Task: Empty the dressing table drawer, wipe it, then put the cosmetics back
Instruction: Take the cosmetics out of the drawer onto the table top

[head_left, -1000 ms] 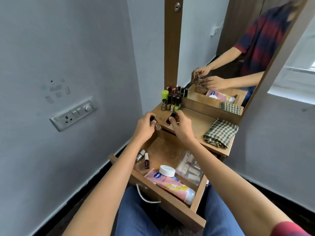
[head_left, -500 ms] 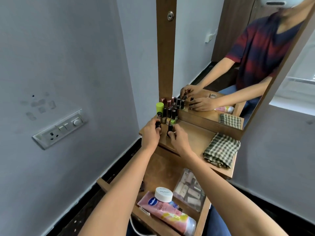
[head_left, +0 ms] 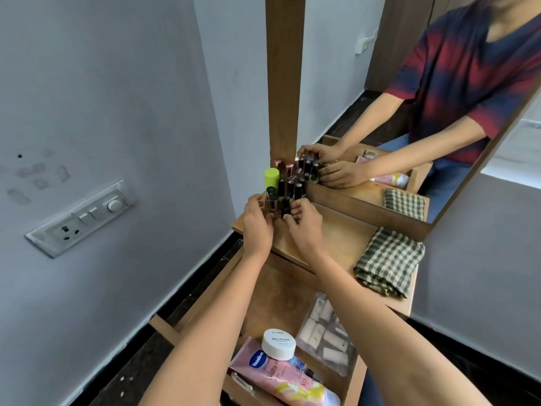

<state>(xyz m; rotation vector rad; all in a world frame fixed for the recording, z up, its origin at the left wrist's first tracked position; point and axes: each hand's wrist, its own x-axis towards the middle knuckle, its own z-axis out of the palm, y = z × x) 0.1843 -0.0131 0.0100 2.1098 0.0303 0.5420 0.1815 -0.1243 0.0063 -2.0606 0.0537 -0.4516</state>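
Wooden table (head_left: 339, 241) with its drawer (head_left: 275, 297) pulled open toward the viewer. Both hands reach to the far left corner of the table top, where a group of small bottles (head_left: 292, 184) and a green-capped tube (head_left: 271, 178) stand upright at the foot of the mirror (head_left: 330, 68). The left hand (head_left: 257, 225) curls its fingers around a pale bottle (head_left: 274, 206) with a black cap. The right hand (head_left: 304, 230) pinches a dark bottle (head_left: 285, 209) between thumb and fingers. Both bottles are upright at the near edge of the group, just beside each other; whether their bases touch the table cannot be told. A folded checked cloth (head_left: 389, 259) lies at the right of the table top. In the drawer, near its front, lie a pink tube (head_left: 281, 379), a white jar (head_left: 278, 344) resting on that tube, and a clear pouch (head_left: 325, 338) to their right. A switch plate (head_left: 82, 218) is set in the left wall.
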